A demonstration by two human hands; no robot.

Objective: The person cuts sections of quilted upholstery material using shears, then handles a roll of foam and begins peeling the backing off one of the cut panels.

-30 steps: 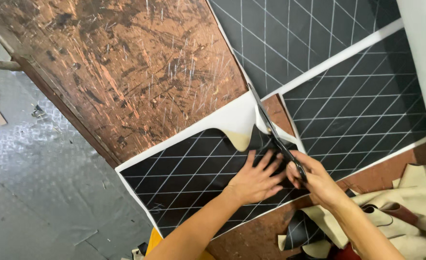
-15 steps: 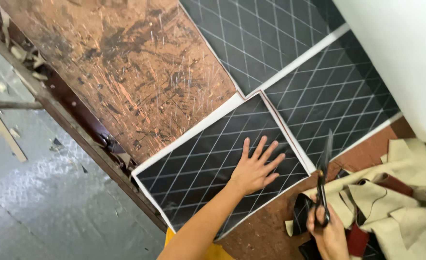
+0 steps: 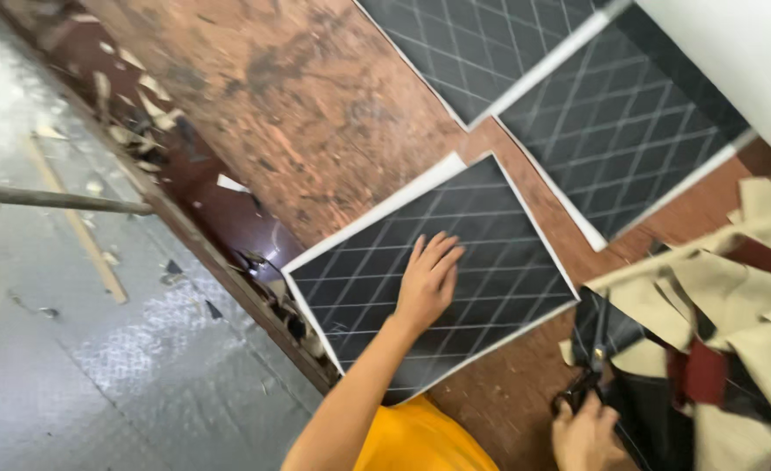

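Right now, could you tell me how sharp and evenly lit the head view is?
Head view: motion blur softens everything; glare whitens the floor at the left; left hand on the black sheet reads clearly; right hand with the scissors is cut off below.

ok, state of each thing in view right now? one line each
left hand: flat, fingers spread, pressing on the cut panel
cut panel: lying flat on the workbench, apart from the other sheets
right hand: closed around the scissors' handles
scissors: held, blades together, pointing up
uncut quilted sheets: flat, side by side
scrap pile: heaped, crumpled
workbench: scratched, worn
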